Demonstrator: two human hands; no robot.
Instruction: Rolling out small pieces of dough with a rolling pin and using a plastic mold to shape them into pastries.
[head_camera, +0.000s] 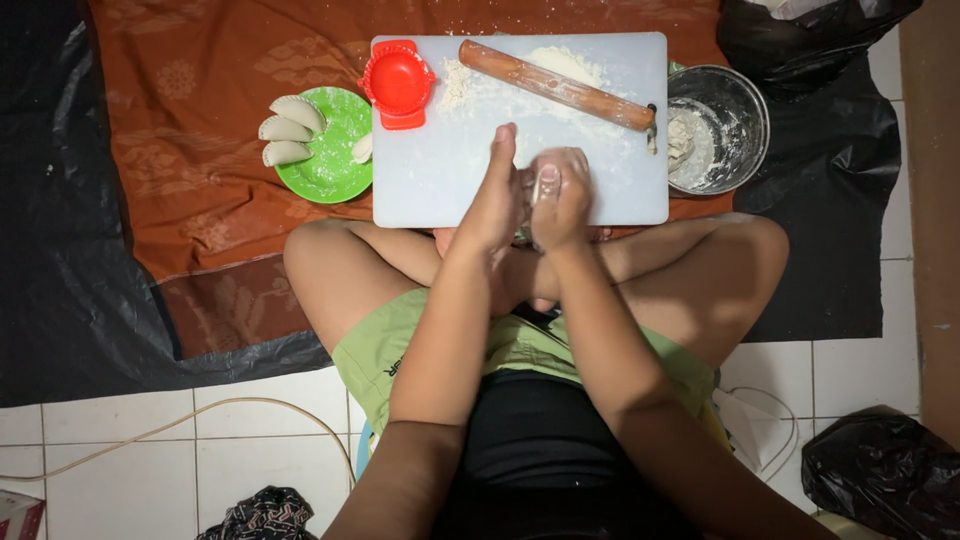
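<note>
My left hand (492, 195) and right hand (560, 200) press together around a dough lump (528, 190), just below the rolling pin (555, 85).

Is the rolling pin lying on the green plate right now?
No, the rolling pin lies across the floured white cutting board, while the green plate holds only folded dumplings.

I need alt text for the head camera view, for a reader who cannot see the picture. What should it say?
Seen from above, a person sitting cross-legged presses a piece of dough between the left hand and right hand over a white cutting board. The board holds a wooden rolling pin, flour and a red dumpling press; a green plate of folded dumplings lies left, a metal bowl right.
</note>
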